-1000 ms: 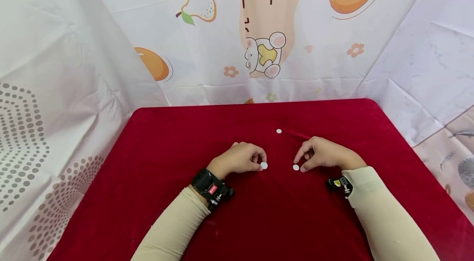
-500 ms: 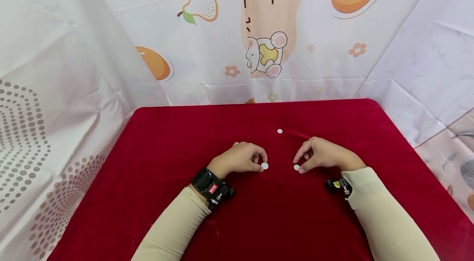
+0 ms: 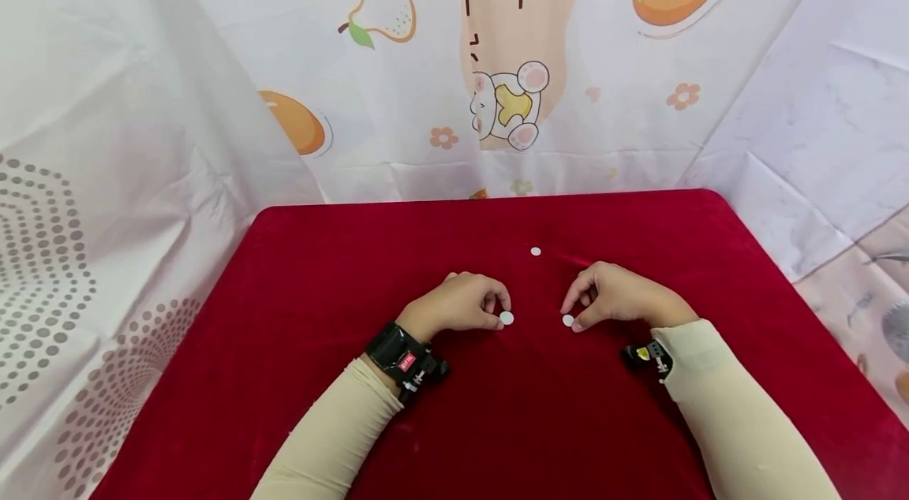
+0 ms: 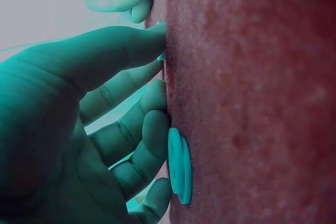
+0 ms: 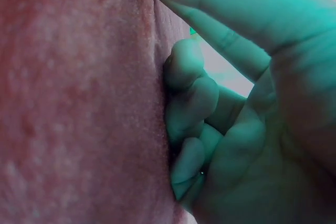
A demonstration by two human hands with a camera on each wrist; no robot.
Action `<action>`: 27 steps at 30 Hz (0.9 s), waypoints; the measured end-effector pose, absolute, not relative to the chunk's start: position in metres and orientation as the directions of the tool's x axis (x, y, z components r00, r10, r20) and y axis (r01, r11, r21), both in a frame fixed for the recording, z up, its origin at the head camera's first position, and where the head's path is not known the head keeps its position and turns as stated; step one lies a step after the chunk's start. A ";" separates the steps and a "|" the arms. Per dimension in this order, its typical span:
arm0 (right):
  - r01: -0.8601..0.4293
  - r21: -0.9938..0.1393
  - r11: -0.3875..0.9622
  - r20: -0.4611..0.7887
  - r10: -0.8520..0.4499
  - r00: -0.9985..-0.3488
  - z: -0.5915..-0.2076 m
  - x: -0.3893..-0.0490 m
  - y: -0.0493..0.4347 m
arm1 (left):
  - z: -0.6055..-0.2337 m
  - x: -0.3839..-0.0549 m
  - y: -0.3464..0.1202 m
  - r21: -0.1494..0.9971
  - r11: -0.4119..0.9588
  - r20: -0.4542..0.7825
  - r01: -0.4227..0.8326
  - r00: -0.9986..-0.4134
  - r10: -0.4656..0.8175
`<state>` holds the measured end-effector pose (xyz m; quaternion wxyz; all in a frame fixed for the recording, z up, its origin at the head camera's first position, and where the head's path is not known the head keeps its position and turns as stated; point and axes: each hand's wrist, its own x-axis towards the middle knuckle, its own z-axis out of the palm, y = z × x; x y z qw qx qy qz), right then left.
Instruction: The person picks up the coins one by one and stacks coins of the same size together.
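Observation:
In the head view my left hand [image 3: 465,303] is low over the red cloth, thumb and forefinger pinching the edge of a small white disc [image 3: 506,318]. Facing it from the right, my right hand [image 3: 614,295] has its thumb and forefinger around a second white disc [image 3: 568,320]. A third white disc [image 3: 536,251] lies farther back between the hands. Beside the lower fingers of the left hand [image 4: 121,129], the left wrist view shows a two-layered round piece [image 4: 179,166], hidden in the head view. In the right wrist view, the right hand's fingers [image 5: 191,93] curl against the cloth.
Red velvet-like cloth [image 3: 341,248] covers the table. White printed curtains [image 3: 398,113] hang behind it and at both sides. A black wrist camera mount [image 3: 405,358] sits on the left wrist, another mount [image 3: 649,354] at the right.
My right thumb has shifted slightly left, nearer the edge of its disc. The left hand and the discs stay nearly where they were.

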<state>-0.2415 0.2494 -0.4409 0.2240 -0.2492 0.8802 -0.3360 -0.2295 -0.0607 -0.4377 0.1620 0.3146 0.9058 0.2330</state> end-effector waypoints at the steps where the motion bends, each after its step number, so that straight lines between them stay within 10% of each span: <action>1: -0.288 -0.709 0.644 -0.223 -0.592 -0.774 -0.441 -0.242 0.249 | -0.437 -0.230 -0.061 0.522 0.695 -0.146 0.494 -0.751 0.644; 27: -0.311 -0.723 0.617 -0.221 -0.633 -0.742 -0.442 -0.245 0.252 | -0.434 -0.231 -0.062 0.495 0.705 -0.173 0.508 -0.737 0.653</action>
